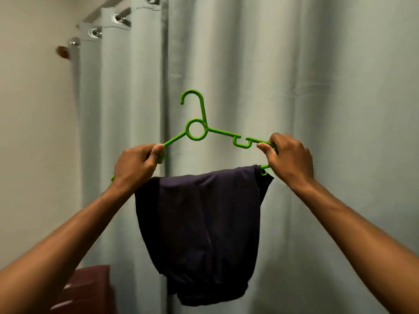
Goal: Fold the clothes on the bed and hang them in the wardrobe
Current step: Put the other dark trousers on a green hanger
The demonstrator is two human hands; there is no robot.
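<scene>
Both hands' grip on green hanger point(196, 132), dark folded garment point(201, 232) draped, possibly trousers, grey curtain point(317, 87) behind

Bright green hanger point(196, 132), plain, gripped between left hand point(136, 165) and right hand point(289, 155). Dark navy garment point(199, 227), unpatterned, draped below both hands. Pale grey-green curtain point(294, 75) behind the hands, plain, with silver eyelets point(95, 32) above the left hand. Dark maroon furniture point(88, 288) below the left hand.
</scene>
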